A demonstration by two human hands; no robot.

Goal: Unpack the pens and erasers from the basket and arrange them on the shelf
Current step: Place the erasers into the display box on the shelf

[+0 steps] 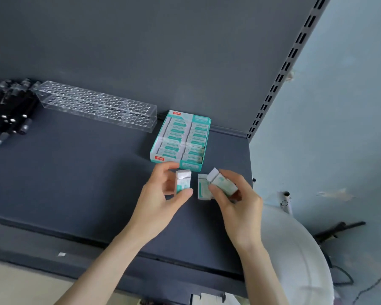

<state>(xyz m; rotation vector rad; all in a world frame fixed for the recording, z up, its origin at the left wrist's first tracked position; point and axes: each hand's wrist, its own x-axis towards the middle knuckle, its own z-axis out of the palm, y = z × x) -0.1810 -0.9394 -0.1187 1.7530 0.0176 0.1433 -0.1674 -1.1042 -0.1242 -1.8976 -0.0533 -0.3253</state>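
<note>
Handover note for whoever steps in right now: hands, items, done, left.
Left hand: holds one eraser upright, above the shelf.
Right hand: holds a second eraser, tilted.
A third eraser is between the hands, partly hidden by the right one.
Eraser box: open, at the back of the shelf, rows look full.
Pen rack: clear, empty, left of the box. Black pens are piled at the far left, not in the rack.
Done: box, rack and pens on the shelf.
Left: set down the loose erasers, rack the pens. Basket not in view.
</note>
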